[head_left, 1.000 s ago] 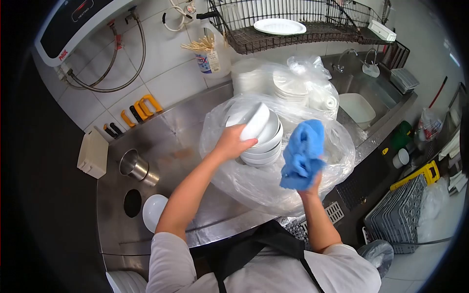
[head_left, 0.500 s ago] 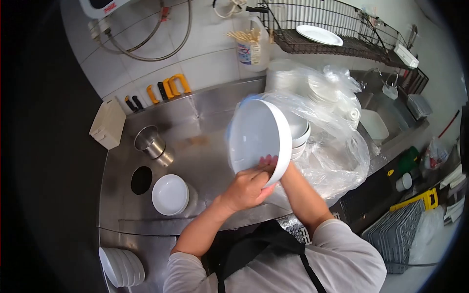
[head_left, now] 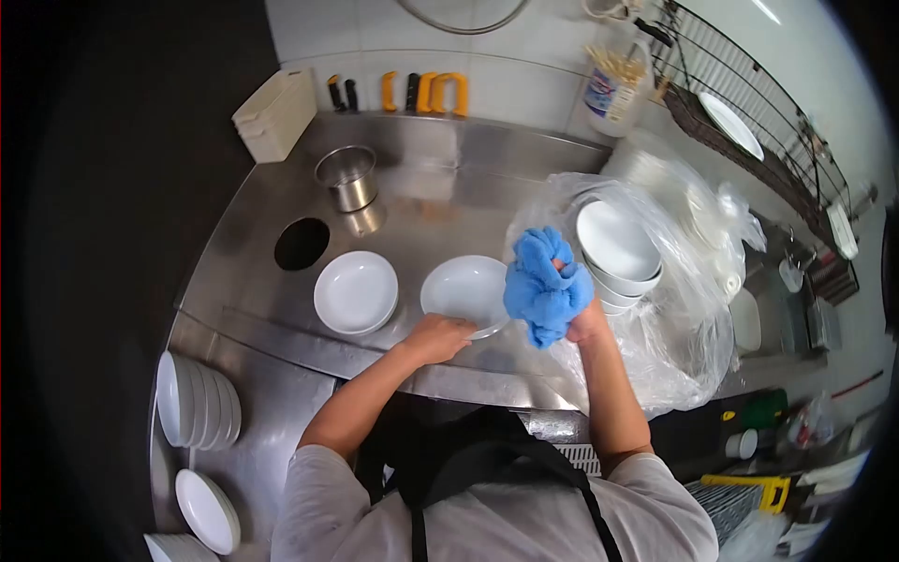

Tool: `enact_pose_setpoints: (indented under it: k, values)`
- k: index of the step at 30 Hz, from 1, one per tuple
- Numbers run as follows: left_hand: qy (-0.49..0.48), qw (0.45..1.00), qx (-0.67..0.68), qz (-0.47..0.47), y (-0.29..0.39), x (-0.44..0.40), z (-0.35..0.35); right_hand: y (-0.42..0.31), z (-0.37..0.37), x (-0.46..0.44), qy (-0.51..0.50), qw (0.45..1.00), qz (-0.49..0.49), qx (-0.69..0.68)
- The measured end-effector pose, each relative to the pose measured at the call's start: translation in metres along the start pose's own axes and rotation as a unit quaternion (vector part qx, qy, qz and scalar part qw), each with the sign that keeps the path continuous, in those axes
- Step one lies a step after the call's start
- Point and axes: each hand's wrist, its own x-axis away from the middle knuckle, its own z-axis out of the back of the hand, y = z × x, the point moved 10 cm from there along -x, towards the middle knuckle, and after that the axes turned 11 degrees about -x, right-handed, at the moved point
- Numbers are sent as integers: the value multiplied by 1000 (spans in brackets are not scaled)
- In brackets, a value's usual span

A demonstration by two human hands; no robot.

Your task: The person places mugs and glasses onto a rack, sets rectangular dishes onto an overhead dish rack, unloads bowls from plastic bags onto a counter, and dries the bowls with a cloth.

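My left hand (head_left: 438, 339) grips the near rim of a white bowl (head_left: 461, 288), which is down on the steel counter. A bunched blue cloth (head_left: 545, 298) is clutched in my right hand (head_left: 588, 322), held up just right of that bowl and covering part of its edge. To the left, close by, sits another white bowl (head_left: 356, 290). Behind the cloth, a stack of white bowls (head_left: 618, 242) rests among clear plastic bagging (head_left: 646, 361).
A steel pot (head_left: 346, 178) stands behind a round hole (head_left: 302, 244) in the counter (head_left: 468, 211). White bowls (head_left: 198, 403) lie stacked on their sides at lower left. Knives with yellow and black handles (head_left: 435, 94) line the back wall. A wire rack (head_left: 749, 84) hangs upper right.
The bowl that was raised and tilted in both hands is now lowered onto the counter in my left hand. My right hand has come away with the blue cloth. The view has shifted.
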Motion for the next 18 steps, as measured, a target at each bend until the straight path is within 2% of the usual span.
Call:
enact_pose_setpoints:
  k: [1, 3, 5, 6, 7, 9, 12, 15, 16, 18]
  values:
    - [9, 1000, -21, -14, -5, 4, -14, -4, -9, -4, -14, 999, -27, 27]
    - [26, 996, -67, -49, -10, 10, -34, -3, -48, -12, -151, 953, -94, 243]
    - [30, 996, 62, 63, -34, 18, -35, 14, -71, -21, -257, 829, -117, 483]
    - [58, 992, 66, 93, -44, 23, -33, 26, -84, -26, -314, 757, -99, 565]
    - [86, 986, 70, 122, -54, 28, -32, 42, -85, -35, -323, 694, -96, 637]
    - [192, 972, -46, 127, -65, 41, -30, 83, -77, -63, -331, 550, -82, 762]
    - [220, 972, 24, 78, -43, 60, -11, 143, -73, -80, -400, 506, 64, 761]
    - [174, 970, 115, 124, -50, 69, -14, 169, -43, -85, -432, 469, 233, 735]
    - [245, 963, 87, 71, -41, 70, 4, 179, -27, -85, -432, 395, 184, 790]
    - [245, 961, 29, 123, -34, 66, 4, 173, -9, -98, -338, 445, 162, 814]
